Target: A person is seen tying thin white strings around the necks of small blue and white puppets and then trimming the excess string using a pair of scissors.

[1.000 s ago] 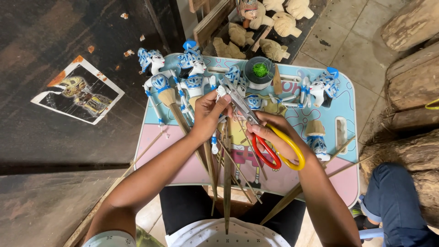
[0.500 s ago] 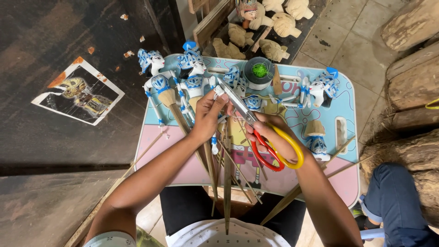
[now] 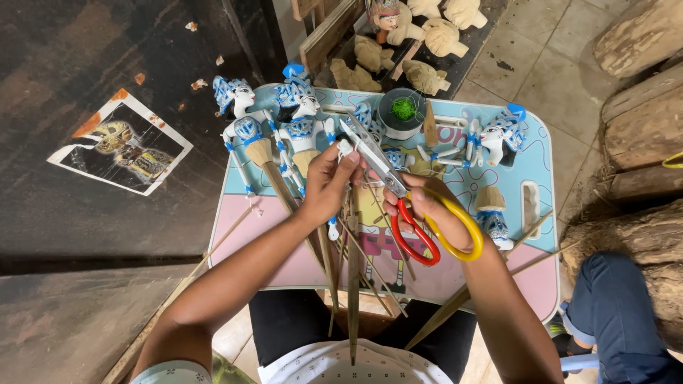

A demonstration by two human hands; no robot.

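Note:
My right hand (image 3: pixel 429 210) grips scissors (image 3: pixel 398 195) with one red and one yellow handle loop, blades pointing up-left. My left hand (image 3: pixel 329 181) pinches a small white puppet part (image 3: pixel 346 148) right at the blade tips. Both hands hover over a small blue and pink table (image 3: pixel 533 153). Thin wooden sticks (image 3: pixel 353 284) run from under my left hand down toward my lap. Blue and white painted puppet figures (image 3: pixel 302 124) lie on the table beside my left hand.
A spool with green thread (image 3: pixel 403 112) sits at the table's far edge, with another puppet head (image 3: pixel 498 139) to its right. Unpainted carved wooden heads (image 3: pixel 427 43) fill a tray beyond. Logs (image 3: pixel 640 121) lie right; a person's blue-trousered leg (image 3: pixel 612 320) is lower right. A picture (image 3: pixel 121 142) lies left.
The scissors have tilted slightly and my right hand has shifted a little on the handles. My left hand stays at the blade tips.

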